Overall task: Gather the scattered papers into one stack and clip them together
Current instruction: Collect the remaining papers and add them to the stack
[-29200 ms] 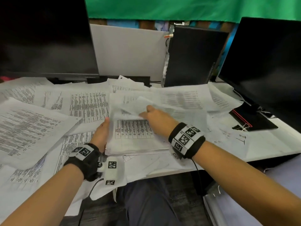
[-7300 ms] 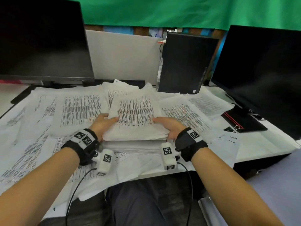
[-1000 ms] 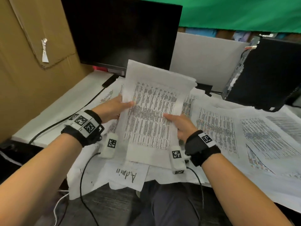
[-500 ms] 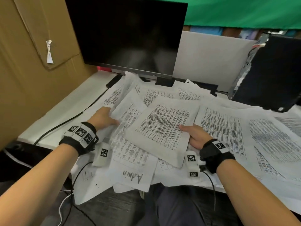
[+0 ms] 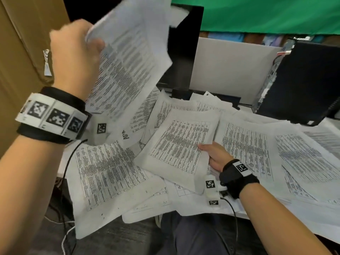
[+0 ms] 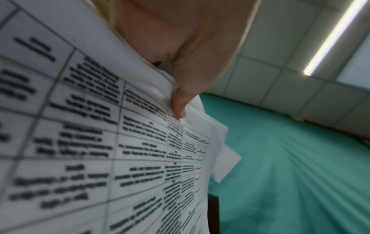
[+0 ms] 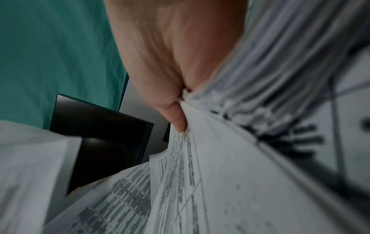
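1. Fingers of my right hand [image 5: 215,157] are curled round the near right edge of the thick stack [image 5: 176,150], thumb on the top sheet; the right wrist view shows my thumb [image 7: 176,117] pressed on the printed page with the stack's layered edges beside my palm.
2. Nearest me, a loose printed sheet [image 5: 110,173] hangs over the front edge of the surface [image 5: 322,124], above my dark trousers [image 5: 198,236].
3. Just left of the stack, under my raised arm, lies a page with handwritten letters [image 5: 126,134], partly covered by other pages.
4. Up at head height, my left hand [image 5: 75,52] grips a bundle of printed sheets [image 5: 128,57] at its left edge, lifted clear of the surface and tilted; the left wrist view shows my thumb [image 6: 180,102] clamped on the printed face.
5. Right of the stack, more scattered papers [image 5: 246,148] overlap across the surface toward its far right side.
6. Behind the papers stands a black monitor [image 5: 185,52], partly hidden by the raised bundle, with a grey partition [image 5: 230,69] and a black computer case [image 5: 303,85] to its right.
7. Farthest back hangs a green cloth [image 5: 266,13]; a brown cardboard panel [image 5: 16,52] stands on my left.
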Tool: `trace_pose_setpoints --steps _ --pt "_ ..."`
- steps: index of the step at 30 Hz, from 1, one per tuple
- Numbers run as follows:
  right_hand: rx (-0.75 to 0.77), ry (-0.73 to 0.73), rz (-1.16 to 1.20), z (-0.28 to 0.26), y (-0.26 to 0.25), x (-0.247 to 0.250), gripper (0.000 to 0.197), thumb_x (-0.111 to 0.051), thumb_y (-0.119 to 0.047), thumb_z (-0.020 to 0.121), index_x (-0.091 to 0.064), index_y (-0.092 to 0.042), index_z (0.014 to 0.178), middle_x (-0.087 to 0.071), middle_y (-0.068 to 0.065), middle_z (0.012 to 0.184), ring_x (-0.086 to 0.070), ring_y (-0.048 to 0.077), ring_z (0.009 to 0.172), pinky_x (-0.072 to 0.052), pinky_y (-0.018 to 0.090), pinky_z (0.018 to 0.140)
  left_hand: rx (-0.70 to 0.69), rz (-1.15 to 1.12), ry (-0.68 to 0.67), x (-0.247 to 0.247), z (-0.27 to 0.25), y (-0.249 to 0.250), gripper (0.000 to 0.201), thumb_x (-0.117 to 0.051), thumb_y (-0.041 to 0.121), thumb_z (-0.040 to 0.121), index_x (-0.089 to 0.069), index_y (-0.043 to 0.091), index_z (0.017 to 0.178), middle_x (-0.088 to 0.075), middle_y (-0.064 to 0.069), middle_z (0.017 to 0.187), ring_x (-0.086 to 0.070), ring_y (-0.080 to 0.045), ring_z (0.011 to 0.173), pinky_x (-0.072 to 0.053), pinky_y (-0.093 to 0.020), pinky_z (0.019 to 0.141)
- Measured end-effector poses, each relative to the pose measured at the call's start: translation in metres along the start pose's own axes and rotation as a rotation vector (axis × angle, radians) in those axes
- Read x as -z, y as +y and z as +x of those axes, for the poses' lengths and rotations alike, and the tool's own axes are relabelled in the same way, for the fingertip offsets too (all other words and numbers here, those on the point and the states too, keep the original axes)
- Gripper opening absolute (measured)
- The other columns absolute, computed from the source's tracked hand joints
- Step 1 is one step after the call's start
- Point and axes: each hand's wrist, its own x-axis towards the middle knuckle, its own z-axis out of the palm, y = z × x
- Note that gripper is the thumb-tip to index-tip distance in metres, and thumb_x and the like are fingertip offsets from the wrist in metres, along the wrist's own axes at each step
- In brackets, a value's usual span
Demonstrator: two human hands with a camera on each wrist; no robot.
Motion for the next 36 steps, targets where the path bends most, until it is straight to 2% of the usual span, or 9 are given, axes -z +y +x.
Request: trace_pose_setpoints --steps 7,9,12,17,21,25,27,32,36 --pt "0.006 -0.051 0.031 -0.003 -0.003 -0.003 0.051 -0.057 -0.007 0.096 -0.04 -0.006 0.144 -0.055 0.015 0.14 -0.055 0.029 0.126 -0.044 0.046 0.107 0.311 -0.463 -0.208 -0.04 -0.007 -0.009 0.025 -0.066 0.028 0.083 -0.052 0.022 0.063 -0.049 0.006 0.063 -0.045 -0.003 0.053 -0.037 -0.024 0.051" --pt "0.026 -0.053 0.053 -0.001 -0.001 -0.001 0.069 -0.065 -0.014 0.09 -0.032 -0.007 0.15 -0.046 0.014 0.148 -0.048 0.028 0.134 -0.035 0.051 0.113 0.531 -0.589 -0.354 -0.065 -0.031 -0.016 0.011 -0.066 0.024 0.088 -0.06 0.015 0.084 -0.056 0.004 0.074 -0.053 -0.007 0.068 -0.041 -0.018 0.056" --pt "0.013 -0.073 0.068 -0.004 -0.002 -0.002 0.074 -0.065 -0.024 0.09 -0.027 -0.009 0.152 -0.045 0.011 0.15 -0.046 0.027 0.136 -0.037 0.052 0.112 0.882 -0.623 -0.604 -0.094 -0.069 -0.028 0.054 -0.065 0.031 0.089 -0.049 0.003 0.132 -0.055 -0.011 0.13 -0.049 -0.025 0.121 -0.04 -0.035 0.096" --pt "-0.017 -0.014 0.092 -0.004 -0.002 0.0 0.087 -0.066 -0.044 0.089 -0.018 -0.013 0.155 -0.038 0.013 0.154 -0.046 0.028 0.136 -0.04 0.051 0.109 1.064 -0.427 -0.923 -0.119 -0.116 -0.052 0.069 -0.055 0.043 0.092 -0.035 -0.002 0.14 -0.037 -0.021 0.147 -0.037 -0.04 0.133 -0.031 -0.052 0.108" --pt "0.002 -0.042 0.089 -0.009 -0.007 -0.004 0.06 -0.042 -0.05 0.099 -0.041 -0.012 0.145 -0.055 0.012 0.141 -0.056 0.027 0.126 -0.047 0.042 0.103 0.986 -0.309 -1.107 -0.129 -0.132 -0.06 0.063 -0.059 0.037 0.092 -0.042 -0.005 0.136 -0.062 -0.02 0.109 -0.059 -0.033 0.094 -0.048 -0.037 0.085" --pt "-0.004 -0.066 0.036 -0.001 -0.003 0.001 0.112 -0.079 -0.065 0.066 -0.028 -0.017 0.153 -0.051 0.004 0.146 -0.053 0.022 0.13 -0.043 0.047 0.108 0.854 -0.279 -1.112 -0.134 -0.132 -0.045 0.021 -0.059 0.022 0.093 -0.056 0.002 0.096 -0.057 -0.009 0.083 -0.055 -0.024 0.079 -0.05 -0.035 0.077" --pt "0.009 -0.074 -0.003 -0.005 -0.004 -0.002 0.094 -0.083 -0.043 0.073 -0.037 -0.011 0.148 -0.06 0.009 0.136 -0.061 0.024 0.121 -0.051 0.043 0.099 0.794 -0.192 -1.132 -0.134 -0.133 -0.033 0.028 -0.047 0.027 0.098 -0.049 0.007 0.078 -0.046 -0.005 0.069 -0.044 -0.017 0.058 -0.042 -0.026 0.054" --pt "-0.06 -0.095 -0.006 -0.014 -0.019 -0.009 0.074 -0.072 -0.001 0.083 -0.036 -0.001 0.147 -0.058 0.023 0.133 -0.064 0.036 0.111 -0.059 0.044 0.082 0.564 -0.129 -1.158 -0.128 -0.133 -0.023 0.048 -0.035 0.039 0.101 -0.054 0.0 0.123 -0.06 -0.017 0.114 -0.056 -0.026 0.095 -0.047 -0.037 0.082" --pt "0.084 -0.268 -0.013 -0.047 -0.067 -0.014 0.038 -0.056 0.003 0.091 -0.059 -0.002 0.128 -0.066 0.02 0.123 -0.064 0.036 0.114 -0.051 0.049 0.097 0.502 -0.461 -0.969 -0.104 -0.113 -0.017 0.05 -0.043 0.048 0.095 -0.049 0.015 0.133 -0.06 0.007 0.12 -0.058 -0.005 0.095 -0.045 -0.026 0.084"
